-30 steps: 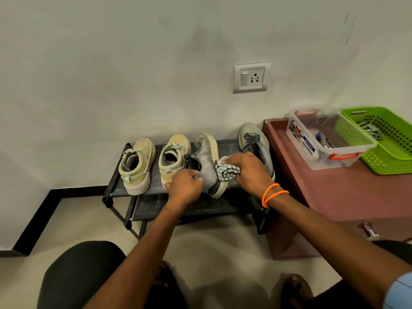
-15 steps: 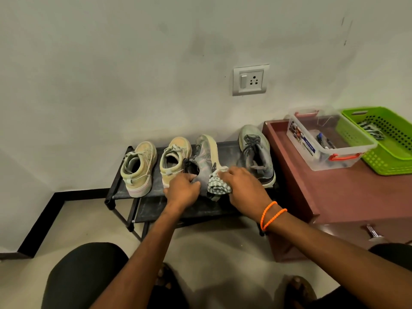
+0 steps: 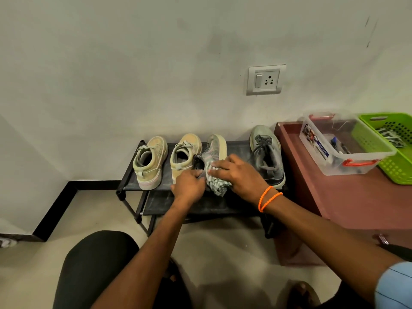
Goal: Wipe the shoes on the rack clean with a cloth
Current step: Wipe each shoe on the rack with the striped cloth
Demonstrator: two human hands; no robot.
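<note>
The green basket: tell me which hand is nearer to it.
Right. The right hand presses the cloth on the tipped grey shoe, nearer the green basket; the left hand is farther left.

wall socket [image 3: 266,79]: sitting on the pale wall, above and slightly right of the hands
maroon cabinet [image 3: 347,201]: standing to the right of the hands
clear plastic box [image 3: 341,146]: resting on the cabinet top, red latches showing, small items lying inside
green basket [image 3: 392,150]: sitting just right of the clear box, touching it
black skirting [image 3: 58,206]: running along the floor, left of the hands
</note>
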